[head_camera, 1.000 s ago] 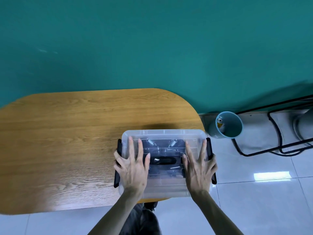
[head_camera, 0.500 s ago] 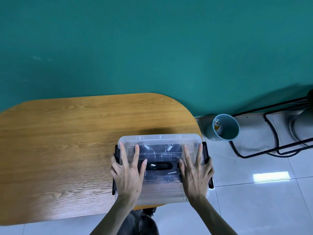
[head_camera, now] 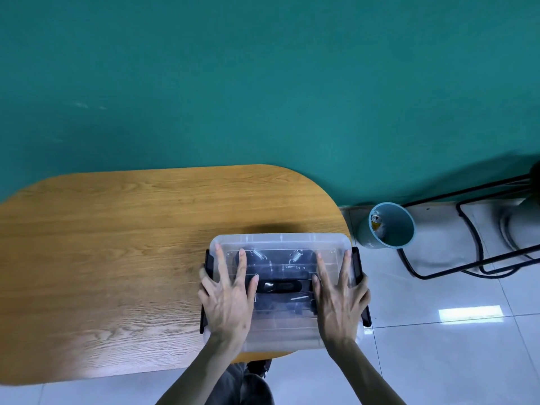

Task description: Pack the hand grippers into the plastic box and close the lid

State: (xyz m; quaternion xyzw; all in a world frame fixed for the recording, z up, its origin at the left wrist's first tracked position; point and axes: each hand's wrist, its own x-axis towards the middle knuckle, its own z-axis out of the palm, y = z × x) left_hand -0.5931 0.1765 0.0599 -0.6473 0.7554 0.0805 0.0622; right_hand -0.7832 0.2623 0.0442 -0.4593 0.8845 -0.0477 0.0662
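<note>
Clear plastic lid (head_camera: 280, 239) covered the hand grippers (head_camera: 279, 286); left hand (head_camera: 226, 299) and right hand (head_camera: 339, 299) pressed flat, fingers spread, probably to seat it.

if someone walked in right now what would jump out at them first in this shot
Two hands pressing flat on a clear plastic box at the near right end of the wooden table: the left hand and right hand lie spread on its lid, with black hand grippers showing through it. Next comes the teal wall behind, and a blue bin on the tiled floor to the right.
</note>
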